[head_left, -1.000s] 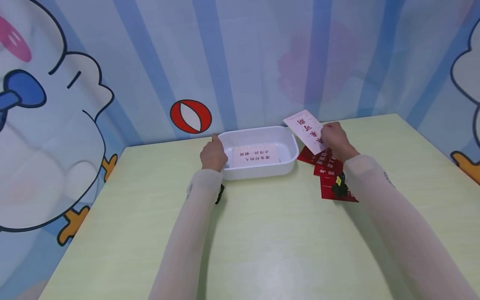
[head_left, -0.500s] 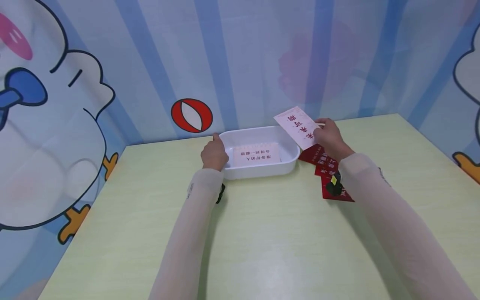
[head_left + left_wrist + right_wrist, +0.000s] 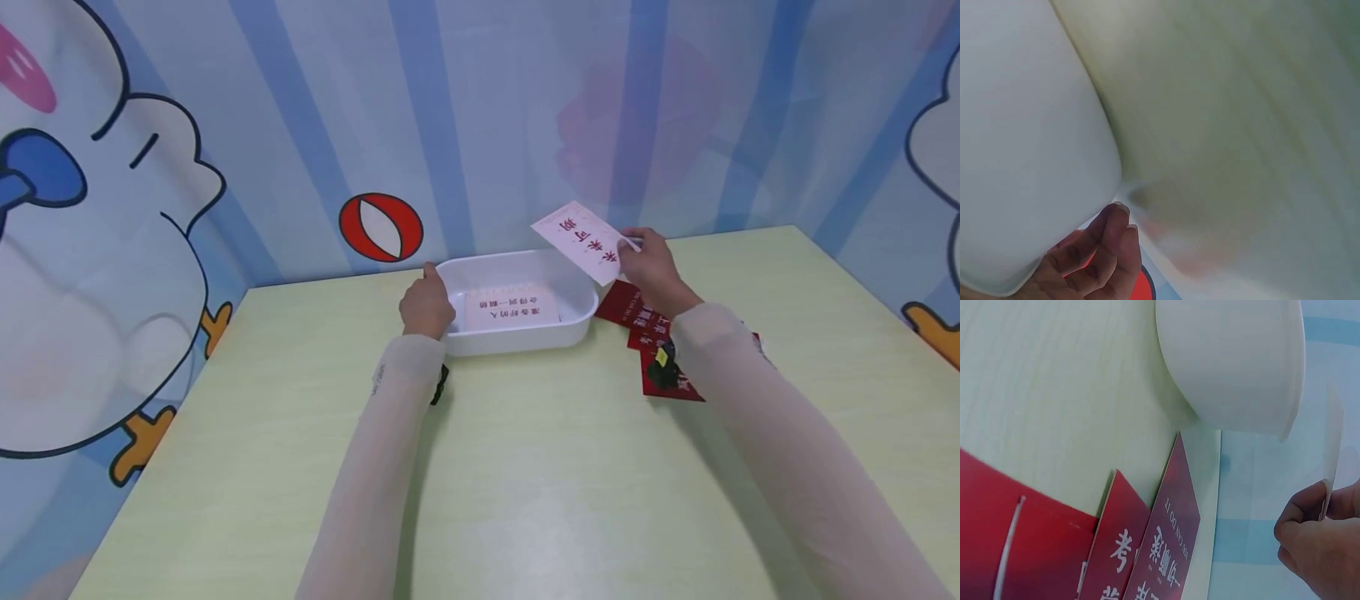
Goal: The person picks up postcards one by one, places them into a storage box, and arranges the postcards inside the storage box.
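My left hand (image 3: 427, 307) grips the left end of a white plastic tray (image 3: 517, 342), thumb over the rim; in the left wrist view its fingers (image 3: 1124, 250) lie against the tray's outer wall. Inside the tray lies a pink card (image 3: 512, 308) with red characters. By one corner my right hand (image 3: 649, 267) pinches another pink card (image 3: 579, 242), raised and tilted above the tray's right rear rim. In the right wrist view this card (image 3: 1333, 444) shows nearly edge-on between thumb and fingers.
Several red cards (image 3: 621, 305) with white characters overlap on the table right of the tray, partly hidden under my right forearm. Behind the pale green table (image 3: 525, 483) stands a striped blue backdrop (image 3: 510, 125) with cartoon prints.
My right hand has carried the pink card left and slightly up, from over the red cards to the tray's right rear rim. My left hand stays on the tray.
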### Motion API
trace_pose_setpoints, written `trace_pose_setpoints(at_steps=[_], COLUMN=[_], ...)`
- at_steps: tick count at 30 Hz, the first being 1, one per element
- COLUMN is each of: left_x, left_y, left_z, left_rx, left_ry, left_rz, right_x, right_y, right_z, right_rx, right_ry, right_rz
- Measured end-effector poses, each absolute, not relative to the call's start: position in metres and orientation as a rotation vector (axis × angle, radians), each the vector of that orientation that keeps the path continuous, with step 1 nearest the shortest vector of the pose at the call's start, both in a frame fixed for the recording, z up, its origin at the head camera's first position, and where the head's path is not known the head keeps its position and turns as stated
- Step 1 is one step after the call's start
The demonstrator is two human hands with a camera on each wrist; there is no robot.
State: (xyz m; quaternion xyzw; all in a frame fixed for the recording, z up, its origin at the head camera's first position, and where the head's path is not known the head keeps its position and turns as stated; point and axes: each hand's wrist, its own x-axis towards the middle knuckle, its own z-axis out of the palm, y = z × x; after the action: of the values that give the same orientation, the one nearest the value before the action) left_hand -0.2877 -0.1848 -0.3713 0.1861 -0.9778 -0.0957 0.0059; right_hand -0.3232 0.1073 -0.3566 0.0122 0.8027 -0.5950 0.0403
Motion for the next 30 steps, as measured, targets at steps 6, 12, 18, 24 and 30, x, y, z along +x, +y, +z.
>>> trace_pose_setpoints(at_steps=[6, 12, 18, 24, 30], left_x=[-0.290, -0.291, -0.289, -0.289, -0.289], left_y=[-0.182, -0.178, -0.178, -0.183, -0.181], left_z=[-0.371, -0.371, -0.374, -0.371, -0.371], left_rx=[0.603, 0.619, 0.610, 0.609, 0.610], left_ry=[-3.083, -3.081, -3.092, -3.081, -3.084], left_rz=[-0.303, -0.318, -0.298, -0.261, -0.271], right_x=[-0.325, -0.327, -0.325, -0.325, -0.326], right_y=[0.102, 0.094, 0.082, 0.067, 0.059], right_z=[-0.357, -0.357, -0.353, -0.349, -0.350], right_rx=[0.041, 0.042, 0.007, 0.005, 0.086], right_ry=[2.427, 2.399, 2.388, 2.380, 2.415], right_rz=[-1.838, -1.879, -1.893, -1.889, -1.806])
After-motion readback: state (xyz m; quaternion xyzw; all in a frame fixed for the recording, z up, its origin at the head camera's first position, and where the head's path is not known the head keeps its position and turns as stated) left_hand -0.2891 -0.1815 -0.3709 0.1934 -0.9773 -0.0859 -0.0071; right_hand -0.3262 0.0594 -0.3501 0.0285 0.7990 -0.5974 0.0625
